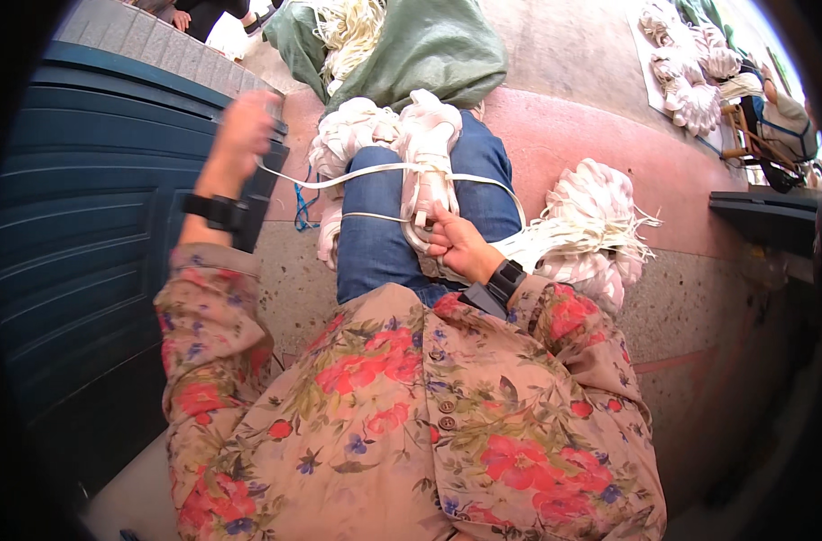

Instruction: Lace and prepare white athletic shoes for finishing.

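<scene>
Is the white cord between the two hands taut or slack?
Taut: the white cord runs straight from the raised left hand to the bundle.

Floor point(600, 135) pinkish stone w/ speckled grey band, sunlit. Dk blue panelled door point(77, 234) at left. Grey block wall point(149, 45) upper left.

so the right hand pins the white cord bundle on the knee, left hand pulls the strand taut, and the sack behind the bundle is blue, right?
Not quite: the sack behind the white cord bundle is green, not blue, as the head view shows. The rest stands: the right hand pins the bundle on the knee, and the left hand pulls the strand taut.
</scene>
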A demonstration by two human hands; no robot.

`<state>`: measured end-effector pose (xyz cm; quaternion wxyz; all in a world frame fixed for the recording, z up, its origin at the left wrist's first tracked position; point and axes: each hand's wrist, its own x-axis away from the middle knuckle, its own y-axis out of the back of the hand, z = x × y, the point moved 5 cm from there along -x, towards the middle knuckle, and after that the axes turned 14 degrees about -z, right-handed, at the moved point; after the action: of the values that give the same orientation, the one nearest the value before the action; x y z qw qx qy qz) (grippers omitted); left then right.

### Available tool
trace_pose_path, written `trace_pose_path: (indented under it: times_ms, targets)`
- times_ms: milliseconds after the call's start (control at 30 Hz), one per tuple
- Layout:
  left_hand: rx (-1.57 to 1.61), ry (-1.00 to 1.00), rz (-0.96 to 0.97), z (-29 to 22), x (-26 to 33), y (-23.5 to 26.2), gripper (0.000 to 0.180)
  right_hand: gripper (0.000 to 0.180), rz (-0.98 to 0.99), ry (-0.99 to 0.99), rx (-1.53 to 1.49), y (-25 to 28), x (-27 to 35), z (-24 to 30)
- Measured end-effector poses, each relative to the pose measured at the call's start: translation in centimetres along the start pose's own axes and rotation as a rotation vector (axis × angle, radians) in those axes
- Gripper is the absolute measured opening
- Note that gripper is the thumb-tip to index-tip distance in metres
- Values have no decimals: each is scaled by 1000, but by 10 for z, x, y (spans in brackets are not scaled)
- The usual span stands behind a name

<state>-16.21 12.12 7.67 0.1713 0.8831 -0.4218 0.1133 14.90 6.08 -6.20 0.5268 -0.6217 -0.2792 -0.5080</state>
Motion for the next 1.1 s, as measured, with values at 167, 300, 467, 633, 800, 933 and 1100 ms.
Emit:
trace_pose_path:
  times_ms: [167,300,467,633,800,933,1100]
  targets:
    - [-361,-36,392,70,54,-108,18,24,74,7,139,12,2,12]
    - [-500,-253,511,93,76,-146,20,23,110,-7,166,13,8,16]
    - [-673,-502,395,84,85,-157,23,23,114,17,166,14,8,16]
    - [-753,-517,281,85,92,-155,21,23,165,-8,146,15,7,16]
    - [-827,-593,236,82,101,-158,18,22,187,-20,113,15,8,17]
    - [-818,-642,222,85,98,-159,16,22,211,-55,100,15,10,18]
    - [-785,-601,214,94,91,-159,17,22,224,-65,103,16,9,18]
